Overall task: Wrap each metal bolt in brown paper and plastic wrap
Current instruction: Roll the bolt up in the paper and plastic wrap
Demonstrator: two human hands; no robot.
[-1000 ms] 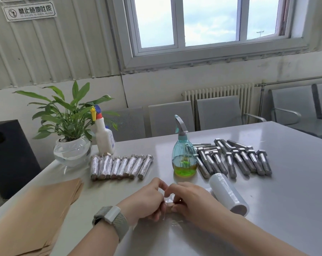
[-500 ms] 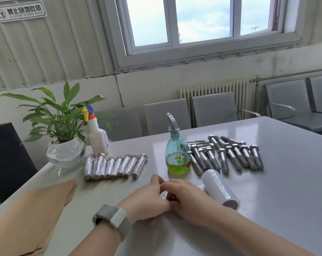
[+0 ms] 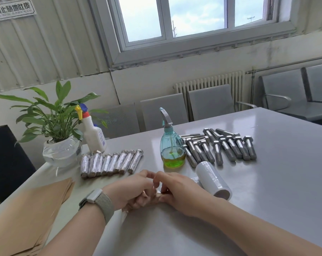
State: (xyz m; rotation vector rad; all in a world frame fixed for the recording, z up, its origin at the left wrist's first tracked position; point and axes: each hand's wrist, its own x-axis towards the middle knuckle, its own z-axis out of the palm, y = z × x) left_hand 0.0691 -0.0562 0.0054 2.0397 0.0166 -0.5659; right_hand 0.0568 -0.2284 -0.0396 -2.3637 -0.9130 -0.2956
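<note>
Resting on a pale grey table (image 3: 267,191), the left hand (image 3: 130,191) and right hand (image 3: 176,191) meet fingertip to fingertip, both curled closed around a small wrapped bundle (image 3: 157,196) pinched between them; only a sliver of it shows, so it is probably a bolt in its wrapping, though that cannot be confirmed. A roll of plastic wrap (image 3: 212,179) lies just beside the right hand. Beyond it, unwrapped bolts (image 3: 226,146) lie in a loose row, next to a teal spray bottle (image 3: 172,145) holding green liquid. A row of wrapped bolts (image 3: 111,162) lies beyond the left hand. A stack of brown paper (image 3: 27,215) lies at the table's left edge, beside the left forearm.
</note>
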